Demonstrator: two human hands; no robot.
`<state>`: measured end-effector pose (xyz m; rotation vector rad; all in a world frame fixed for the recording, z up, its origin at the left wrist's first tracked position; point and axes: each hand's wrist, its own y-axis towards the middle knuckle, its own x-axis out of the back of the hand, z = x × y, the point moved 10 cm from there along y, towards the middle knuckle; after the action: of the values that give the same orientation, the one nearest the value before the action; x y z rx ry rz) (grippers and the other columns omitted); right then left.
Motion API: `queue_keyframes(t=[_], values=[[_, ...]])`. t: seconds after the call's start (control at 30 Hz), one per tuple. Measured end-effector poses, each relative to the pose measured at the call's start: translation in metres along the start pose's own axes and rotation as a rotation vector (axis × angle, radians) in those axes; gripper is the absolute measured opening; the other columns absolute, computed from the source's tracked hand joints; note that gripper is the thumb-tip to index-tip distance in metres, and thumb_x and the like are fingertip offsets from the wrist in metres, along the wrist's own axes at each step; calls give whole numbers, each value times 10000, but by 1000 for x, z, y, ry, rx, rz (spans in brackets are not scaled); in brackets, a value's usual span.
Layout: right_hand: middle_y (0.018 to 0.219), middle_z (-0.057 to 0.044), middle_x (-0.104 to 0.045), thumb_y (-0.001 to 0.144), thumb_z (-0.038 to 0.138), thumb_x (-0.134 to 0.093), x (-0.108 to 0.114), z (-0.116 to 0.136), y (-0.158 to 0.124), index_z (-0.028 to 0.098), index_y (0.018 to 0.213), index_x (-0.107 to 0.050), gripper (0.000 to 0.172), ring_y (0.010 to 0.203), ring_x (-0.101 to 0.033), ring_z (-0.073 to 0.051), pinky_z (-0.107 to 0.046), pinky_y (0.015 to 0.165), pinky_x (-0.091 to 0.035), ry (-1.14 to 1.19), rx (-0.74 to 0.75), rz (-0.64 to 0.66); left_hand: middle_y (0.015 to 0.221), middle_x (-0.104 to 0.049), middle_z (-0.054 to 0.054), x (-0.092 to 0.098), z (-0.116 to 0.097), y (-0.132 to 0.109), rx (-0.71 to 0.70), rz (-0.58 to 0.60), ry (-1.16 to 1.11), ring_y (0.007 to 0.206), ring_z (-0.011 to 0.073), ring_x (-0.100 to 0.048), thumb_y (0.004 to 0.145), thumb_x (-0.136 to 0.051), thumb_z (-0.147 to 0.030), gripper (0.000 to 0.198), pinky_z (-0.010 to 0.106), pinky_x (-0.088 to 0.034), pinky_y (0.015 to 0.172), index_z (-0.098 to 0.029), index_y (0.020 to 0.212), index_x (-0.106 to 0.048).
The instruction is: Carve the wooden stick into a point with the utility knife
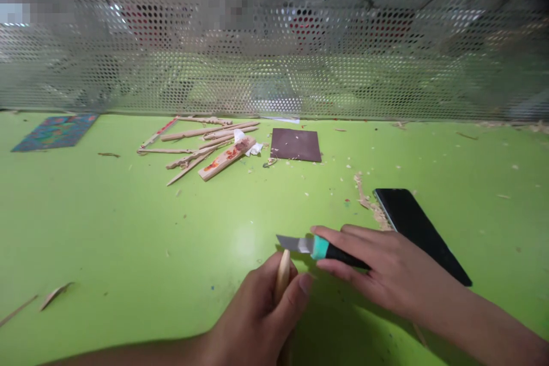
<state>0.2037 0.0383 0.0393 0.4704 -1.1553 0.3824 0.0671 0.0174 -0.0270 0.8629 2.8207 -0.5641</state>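
My left hand (268,309) is closed around a pale wooden stick (282,277), whose rounded tip sticks up past the fingers. Most of the stick's lower part is hidden by the hand. My right hand (377,269) grips a carving knife (319,247) by its black and turquoise handle. The short metal blade points left and lies just at the stick's tip; whether it touches the wood I cannot tell. Under my right forearm and beyond it lies a black smartphone (422,231) on the green table (128,257).
Several carved wooden sticks (193,151) lie at the back, beside a paint-stained wooden piece (227,158) and white tissue. A brown square sheet (295,144) is right of them, a colourful card (55,132) far left. Wood shavings (371,206) are scattered about. A perforated metal screen (274,80) borders the back.
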Motion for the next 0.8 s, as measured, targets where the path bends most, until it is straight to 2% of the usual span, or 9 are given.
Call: queue_keyframes(t=[0.17, 0.33, 0.43, 0.57, 0.67, 0.8], values=[[862, -48, -776, 1157, 543, -293, -8, 19, -1, 204, 1337, -704, 563, 682, -770, -228, -359, 578, -615, -5, 101, 79, 826, -583, 19, 8, 8, -2, 15, -95, 26, 769, 169, -519, 982, -643, -678, 485, 269, -504, 730, -195, 950, -677], [880, -43, -780, 1158, 543, -282, -8, 24, -1, 205, 1343, -690, 561, 694, -773, -229, -371, 567, -603, -64, 106, 55, 852, -604, 31, 8, 1, 1, -25, -101, 70, 793, 173, -524, 1000, -579, -709, 532, 268, -509, 756, -194, 904, -676], [892, -52, -794, 1162, 529, -296, -10, 19, -2, 194, 1346, -697, 554, 681, -771, -222, -365, 561, -601, -72, 79, 17, 798, -578, 13, 8, -2, 1, -26, -91, 108, 748, 161, -508, 1017, -584, -673, 500, 258, -489, 719, -193, 891, -651], [974, -107, -820, 1151, 520, -384, -5, -4, -1, 135, 1359, -702, 540, 719, -792, -234, -365, 621, -627, -74, -27, -67, 733, -451, -33, 3, 3, 1, 32, -30, 137, 668, 131, -428, 1070, -492, -646, 487, 242, -444, 646, -195, 913, -591], [994, -119, -830, 1150, 503, -417, 3, -13, 1, 112, 1336, -715, 526, 784, -808, -244, -366, 682, -646, -16, -64, -99, 770, -464, -23, 2, 1, -1, 42, -27, 149, 713, 139, -450, 1079, -454, -653, 499, 252, -470, 692, -195, 921, -572], [1061, -111, -838, 1142, 543, -412, 3, -3, 1, 156, 1340, -727, 537, 835, -815, -228, -326, 686, -647, 86, -13, -34, 893, -562, 18, -3, -5, -3, -6, 31, 106, 862, 174, -528, 1079, -495, -619, 449, 292, -502, 850, -190, 1058, -625]])
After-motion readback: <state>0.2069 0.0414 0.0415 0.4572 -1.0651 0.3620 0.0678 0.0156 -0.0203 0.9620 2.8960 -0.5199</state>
